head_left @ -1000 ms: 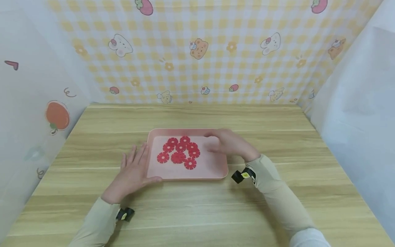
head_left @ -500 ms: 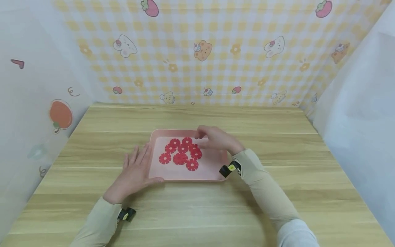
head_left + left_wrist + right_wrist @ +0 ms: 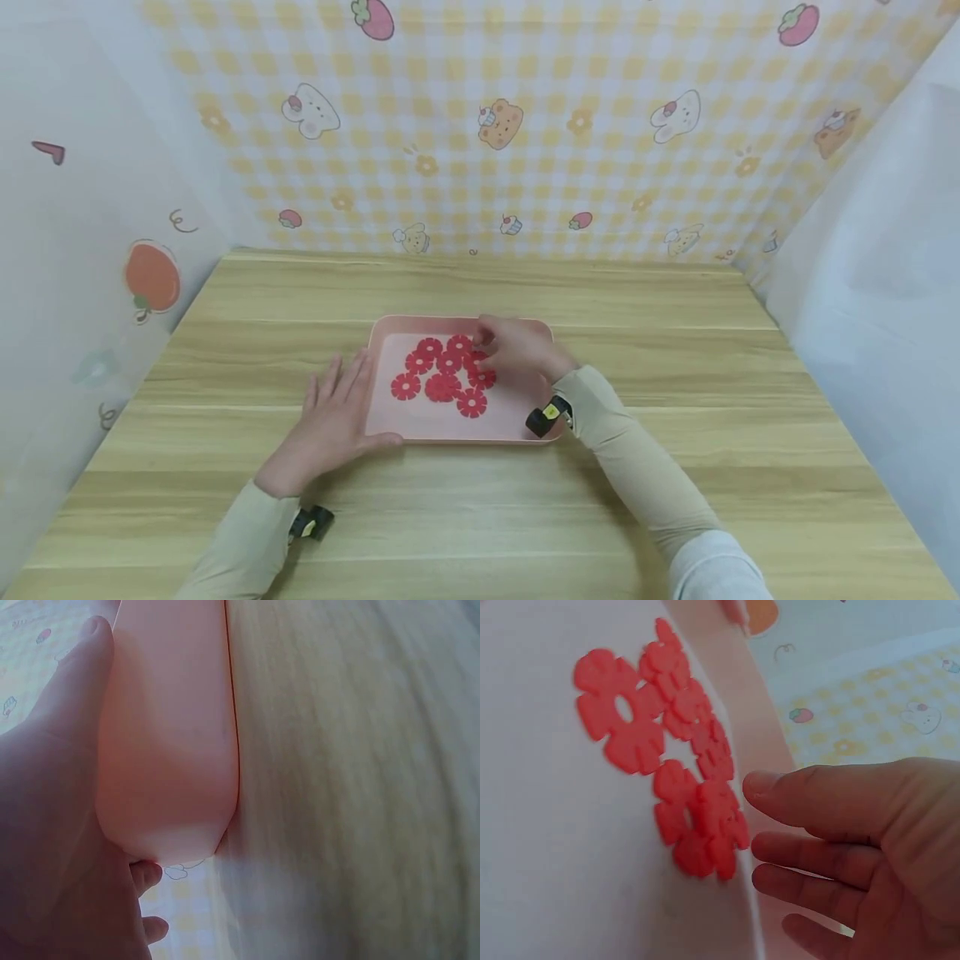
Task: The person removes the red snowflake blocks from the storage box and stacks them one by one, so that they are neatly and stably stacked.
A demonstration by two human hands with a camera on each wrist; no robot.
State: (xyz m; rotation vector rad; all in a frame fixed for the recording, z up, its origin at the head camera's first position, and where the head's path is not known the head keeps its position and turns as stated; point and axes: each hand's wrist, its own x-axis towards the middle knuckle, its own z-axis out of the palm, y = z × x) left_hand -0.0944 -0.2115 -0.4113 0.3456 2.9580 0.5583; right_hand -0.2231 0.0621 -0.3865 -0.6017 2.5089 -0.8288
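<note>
A shallow pink tray (image 3: 427, 427) lies on the wooden table with several red, flower-shaped notched discs (image 3: 472, 403) in it, some overlapping. My left hand (image 3: 328, 423) rests against the tray's left side, fingers spread straight and the thumb along the front rim. In the left wrist view that thumb (image 3: 79, 679) lies along the pink wall. My right hand (image 3: 517, 346) hovers over the far right of the group of discs, covering part of them. In the right wrist view its thumb and fingers are loosely bent beside the discs (image 3: 622, 712), with nothing between them.
The wooden table (image 3: 480, 517) extends around the tray. Behind it hangs a yellow checked cloth (image 3: 450, 125) with cartoon prints, and pale sheets stand at the left and right sides. Each wrist wears a small black camera (image 3: 550, 416).
My right hand has moved left from the tray's right part to the discs, then slightly lower. The left hand stays at the tray's left side. The head view has shifted a little.
</note>
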